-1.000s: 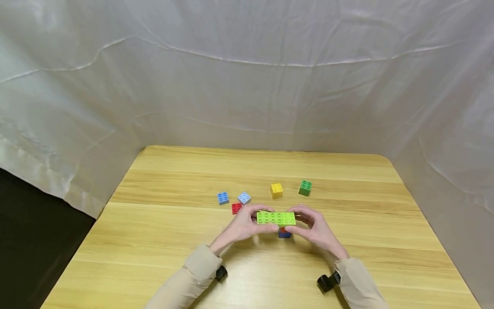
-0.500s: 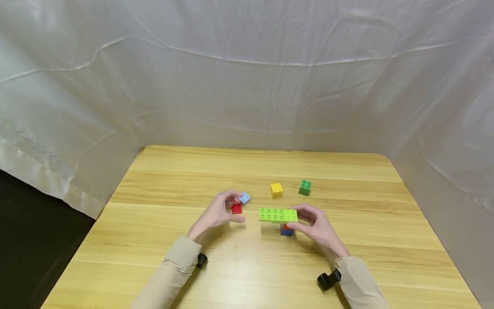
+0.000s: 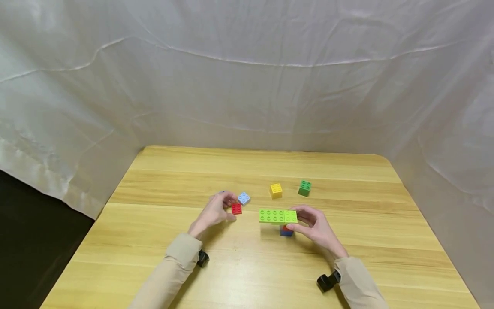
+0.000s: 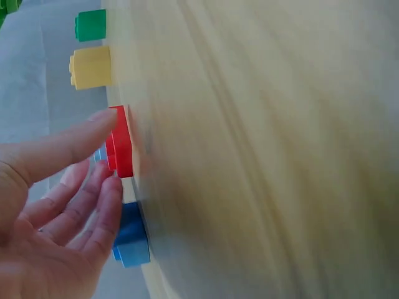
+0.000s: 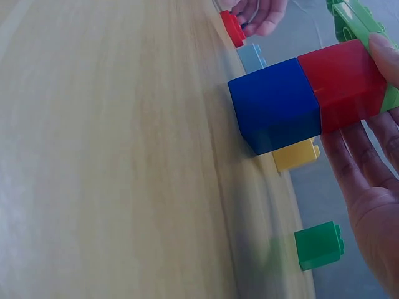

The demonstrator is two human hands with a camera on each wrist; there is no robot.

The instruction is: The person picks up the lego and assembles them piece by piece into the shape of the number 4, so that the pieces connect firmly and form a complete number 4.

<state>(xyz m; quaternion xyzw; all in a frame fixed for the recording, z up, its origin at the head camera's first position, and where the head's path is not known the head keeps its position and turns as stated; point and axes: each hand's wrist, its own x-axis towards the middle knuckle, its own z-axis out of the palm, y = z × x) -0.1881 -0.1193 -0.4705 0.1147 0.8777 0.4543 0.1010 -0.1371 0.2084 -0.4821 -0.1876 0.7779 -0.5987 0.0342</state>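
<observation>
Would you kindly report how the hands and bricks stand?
Left hand at flat red brick, contact unclear. Right hand grips lime-topped stack. Light blue brick close beside red one.

Five loose bricks are lying on the table (image 3: 247, 279). Left of the stack (image 3: 272, 216), the nearest brick (image 3: 236, 208) is lying between the thumb and fingers of the left hand (image 3: 214, 210); a second brick (image 3: 244, 198) is sitting just to its far right, and a third (image 4: 132, 237), mostly hidden in the head view, to its far left. Beyond the stack, a fourth (image 3: 275, 190) is resting left of a fifth (image 3: 304, 188). The stack's top is overhanging leftward from its lower blocks (image 3: 286, 231), with the right hand (image 3: 318, 225) gripping its right end.
</observation>
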